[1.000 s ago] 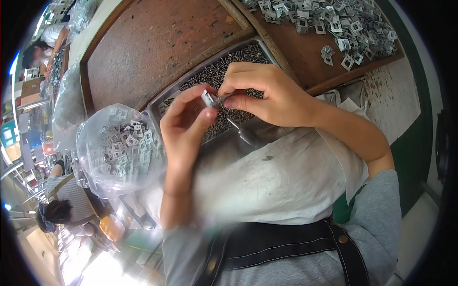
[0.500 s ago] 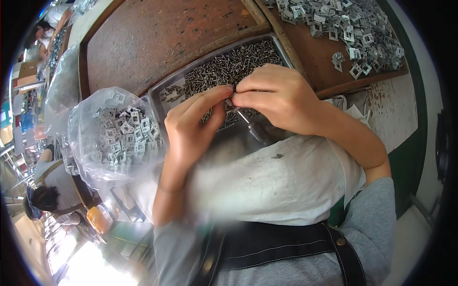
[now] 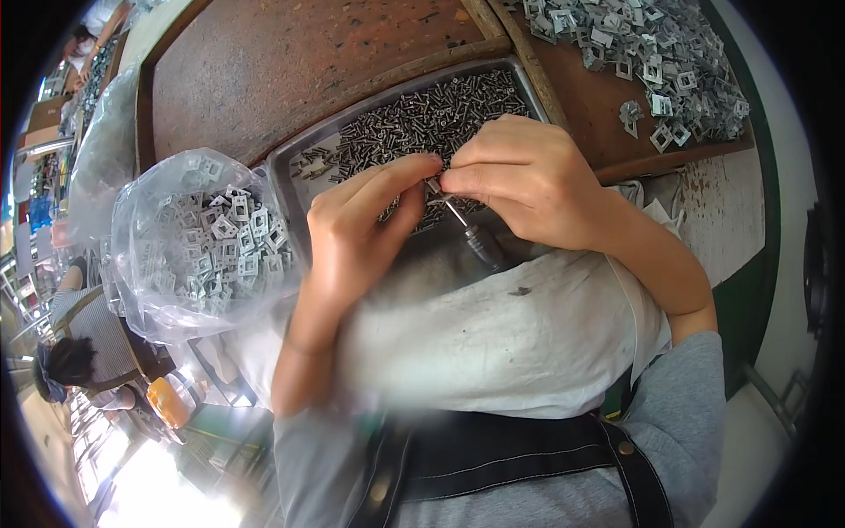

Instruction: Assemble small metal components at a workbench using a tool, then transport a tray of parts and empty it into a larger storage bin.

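Observation:
My left hand (image 3: 356, 220) is closed in a pinch, its thumb and forefinger on a small metal part (image 3: 433, 185) mostly covered by fingers. Facing it, my right hand (image 3: 537, 180) pinches at the same spot; whatever its fingertips hold is hidden. Just below the fingertips is the thin shaft of a screwdriver (image 3: 483, 245). Its dark, ridged handle lies against the cloth on my lap, and no finger is wrapped round it. Behind both hands, a grey tray (image 3: 279, 182) holds many small metal screws (image 3: 414, 114).
A clear plastic bag (image 3: 141, 264) of square metal frames (image 3: 233, 238) stands left of the tray. More frames (image 3: 673, 79) are heaped on the wooden bench (image 3: 308, 62) at far right. Pale cloth (image 3: 493, 343) covers my lap. Another person (image 3: 79, 352) is at lower left.
The view has shifted slightly. Both hands stay pinched together above the screwdriver, with only a small shift of the fingertips.

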Tool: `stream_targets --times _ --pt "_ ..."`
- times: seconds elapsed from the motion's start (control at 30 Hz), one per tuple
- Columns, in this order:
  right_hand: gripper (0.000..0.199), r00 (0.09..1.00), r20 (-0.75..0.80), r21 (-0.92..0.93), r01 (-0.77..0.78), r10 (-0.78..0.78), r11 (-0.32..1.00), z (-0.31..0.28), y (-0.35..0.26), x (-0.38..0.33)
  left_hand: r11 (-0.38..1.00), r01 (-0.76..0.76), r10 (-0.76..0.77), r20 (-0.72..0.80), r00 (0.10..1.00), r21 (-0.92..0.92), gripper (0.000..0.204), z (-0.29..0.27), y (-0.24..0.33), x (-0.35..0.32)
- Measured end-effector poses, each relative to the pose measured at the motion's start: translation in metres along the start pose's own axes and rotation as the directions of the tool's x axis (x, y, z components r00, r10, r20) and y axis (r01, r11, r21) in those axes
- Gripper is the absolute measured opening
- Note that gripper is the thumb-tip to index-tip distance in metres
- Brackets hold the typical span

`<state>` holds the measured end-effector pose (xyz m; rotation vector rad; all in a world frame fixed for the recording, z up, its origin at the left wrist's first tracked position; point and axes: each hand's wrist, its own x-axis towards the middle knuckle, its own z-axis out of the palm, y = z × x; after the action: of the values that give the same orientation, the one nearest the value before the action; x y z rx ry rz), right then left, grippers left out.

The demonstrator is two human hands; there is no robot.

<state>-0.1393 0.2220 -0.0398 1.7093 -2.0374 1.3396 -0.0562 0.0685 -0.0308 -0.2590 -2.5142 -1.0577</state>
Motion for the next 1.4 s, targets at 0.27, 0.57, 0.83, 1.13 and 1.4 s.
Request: stream_targets --times 0.27,0.57,0.83,1.13,1.4 --pt "0.011 0.999 0.014 0.030 -0.030 0.029 0.999 0.000 0.000 0.001 0.994 0.061 -0.059 0.027 0.998 -0.088 0.017 0.000 0.000 0.001" --pt "0.016 0.940 0.084 0.458 -0.332 0.331 0.825 -0.001 -0.007 0.008 0.512 0.481 -0.343 0.344 0.874 -0.712 0.026 -0.010 -0.004 0.004" --pt "0.025 0.938 -0.008 0.421 -0.311 0.347 0.852 -0.002 -0.013 0.007 0.047 0.479 -0.266 0.451 0.852 -0.876 0.033 -0.006 0.001 0.008" --pt "0.029 0.971 0.076 0.298 -0.240 0.228 0.924 -0.007 -0.013 0.007 0.011 0.490 -0.337 0.458 0.822 -0.872 0.044 -0.003 -0.003 0.002" --pt "0.024 0.974 0.035 0.319 -0.224 0.224 0.921 -0.006 -0.013 0.006 0.007 0.488 -0.361 0.453 0.815 -0.873 0.047 0.001 0.002 0.003"
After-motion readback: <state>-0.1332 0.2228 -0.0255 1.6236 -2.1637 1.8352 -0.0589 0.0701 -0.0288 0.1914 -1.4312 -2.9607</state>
